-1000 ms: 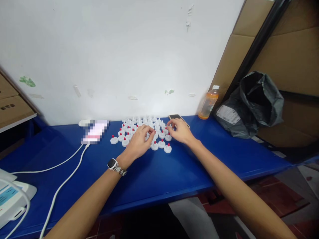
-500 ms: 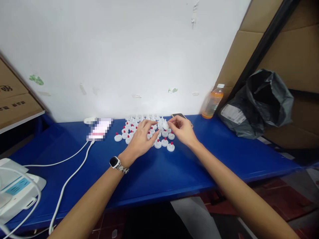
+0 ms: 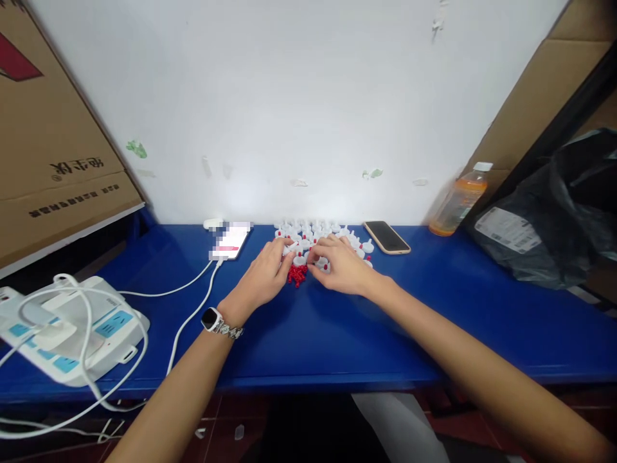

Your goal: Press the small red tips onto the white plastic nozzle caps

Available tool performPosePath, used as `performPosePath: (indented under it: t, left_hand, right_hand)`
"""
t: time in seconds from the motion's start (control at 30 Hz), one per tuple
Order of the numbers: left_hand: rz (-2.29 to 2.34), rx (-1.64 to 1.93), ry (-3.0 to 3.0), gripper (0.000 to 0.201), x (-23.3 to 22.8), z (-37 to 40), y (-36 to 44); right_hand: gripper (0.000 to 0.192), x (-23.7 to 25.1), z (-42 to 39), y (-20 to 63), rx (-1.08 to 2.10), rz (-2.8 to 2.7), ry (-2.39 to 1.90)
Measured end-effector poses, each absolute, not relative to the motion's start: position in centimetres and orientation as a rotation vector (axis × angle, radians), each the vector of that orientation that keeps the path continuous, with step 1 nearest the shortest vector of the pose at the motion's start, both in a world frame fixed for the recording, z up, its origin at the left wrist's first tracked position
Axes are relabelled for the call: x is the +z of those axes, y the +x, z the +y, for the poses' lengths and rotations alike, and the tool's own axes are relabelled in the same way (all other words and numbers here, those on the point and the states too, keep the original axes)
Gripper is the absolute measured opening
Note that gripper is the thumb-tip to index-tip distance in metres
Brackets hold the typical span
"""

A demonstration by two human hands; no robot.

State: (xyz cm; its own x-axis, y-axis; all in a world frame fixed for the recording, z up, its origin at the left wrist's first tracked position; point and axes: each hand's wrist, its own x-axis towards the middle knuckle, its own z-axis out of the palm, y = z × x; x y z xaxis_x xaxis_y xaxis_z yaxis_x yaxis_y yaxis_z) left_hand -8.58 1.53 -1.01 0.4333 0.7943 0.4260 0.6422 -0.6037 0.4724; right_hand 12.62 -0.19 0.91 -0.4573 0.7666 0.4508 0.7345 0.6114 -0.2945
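On the blue table spread many white round nozzle caps [image 3: 315, 229], several of them fitted with small red tips. A small heap of loose red tips [image 3: 297, 276] lies between my hands. Thumb and fingers of my left hand [image 3: 265, 273] pinch a white nozzle cap [image 3: 292, 247] with its spout upward and tilted. My right hand [image 3: 341, 265] is just right of the red heap, its thumb and index finger pressed together. Whatever sits between those fingertips is too small to make out. Its knuckles hide part of the caps behind.
A phone in a tan case [image 3: 387, 237] lies behind my right hand, and a charging phone [image 3: 232, 241] is at the left. A power strip [image 3: 103, 331] with looped cables fills the left side. An orange drink bottle [image 3: 460, 199] and a grey plastic bag [image 3: 535, 218] stand right.
The view has turned left. My right hand has come down from the back caps to the red heap, which now shows between my hands. A white cap is now in my left fingers.
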Motion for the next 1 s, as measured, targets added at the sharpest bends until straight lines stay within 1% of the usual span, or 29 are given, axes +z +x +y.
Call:
performPosePath:
  t: [0.07,0.2,0.33,0.43,0.53,0.63,0.77,0.87,0.93,1.0]
  left_hand:
    - [1.257,0.884,2.446,0.039,-1.1,1.5,-8.6]
    - [1.259,0.862,2.458,0.037,-1.1,1.5,-8.4]
    - [1.256,0.852,2.457,0.036,-1.1,1.3,-8.3]
    - [1.230,0.870,2.465,0.036,-1.2,1.2,-8.2]
    - [1.228,0.881,2.440,0.036,-1.2,1.0,-8.0]
    - [1.218,0.881,2.398,0.037,-1.1,0.7,-7.7]
    - [1.150,0.881,2.356,0.038,-1.1,0.3,-7.1]
    - [1.108,0.891,2.347,0.039,-1.3,0.0,-6.6]
    - [1.091,0.891,2.342,0.039,-1.3,-0.1,-6.5]
    - [1.083,0.882,2.339,0.039,-1.3,-0.3,-6.4]
  right_hand:
    - [0.010,0.9,-0.5,12.2,-0.046,-2.434,-1.221]
    - [0.018,0.9,-0.6,11.1,-0.193,-2.595,-1.278]
    - [0.016,0.5,-0.3,10.2,-0.238,-2.659,-1.321]
    - [0.014,0.3,0.0,10.2,-0.205,-2.640,-1.327]
    - [0.009,0.4,0.1,10.8,-0.056,-2.473,-1.267]
    - [0.008,0.6,0.4,11.7,0.241,-2.122,-1.193]
    - [0.023,0.2,0.8,12.4,0.537,-1.732,-1.140]
    - [0.024,-0.5,1.0,12.5,0.725,-1.591,-1.070]
    - [0.023,-0.8,1.0,12.4,0.791,-1.527,-1.017]
    - [0.023,-0.8,0.9,12.4,0.785,-1.480,-0.971]
